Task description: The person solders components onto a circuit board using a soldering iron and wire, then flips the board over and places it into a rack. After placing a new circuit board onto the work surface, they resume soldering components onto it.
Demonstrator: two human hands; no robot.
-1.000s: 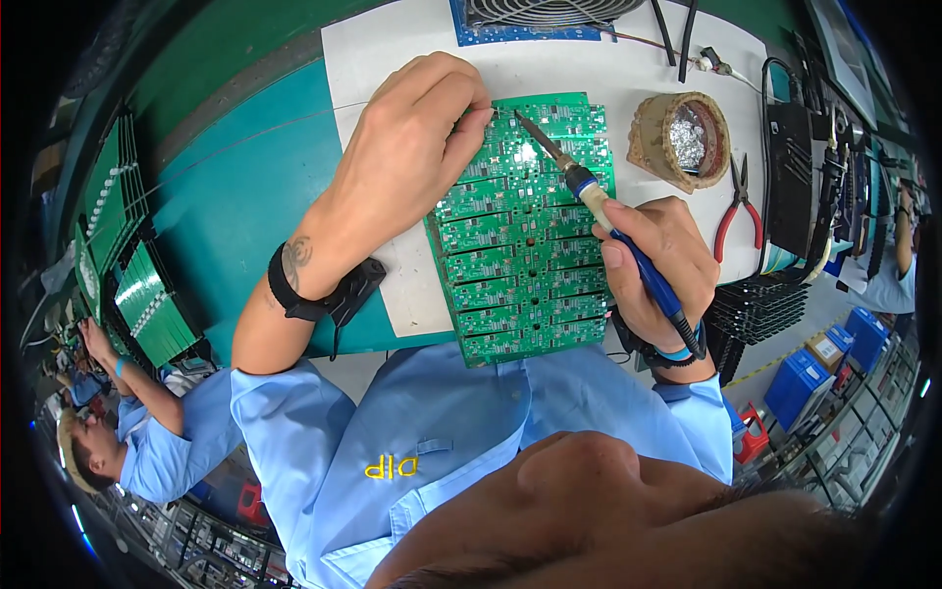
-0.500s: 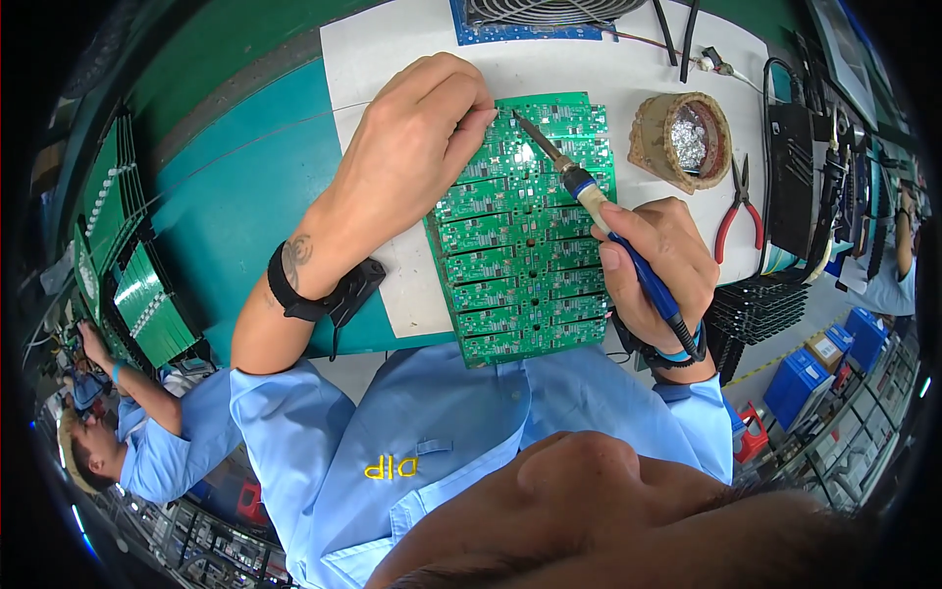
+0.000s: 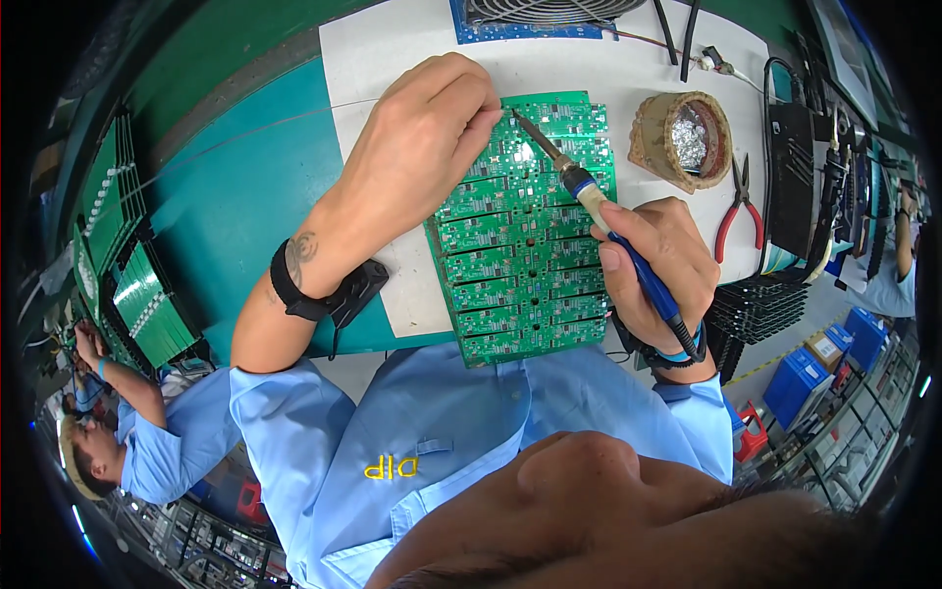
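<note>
Here's a thin wire (image 3: 355, 102) running to the left hand (image 3: 417, 137), fingertips pinched around it; between both hands lies the green circuit board (image 3: 520, 239) (far corner beside those fingertips); the right hand (image 3: 662, 260) grips a soldering iron (image 3: 593, 196), pliers (image 3: 755, 221) lying beyond.

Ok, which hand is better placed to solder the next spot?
Probably the right hand: it grips the soldering iron, whose tip is at the top of the green circuit board. The left hand seems occupied, pinching the thin wire near that tip.
</note>
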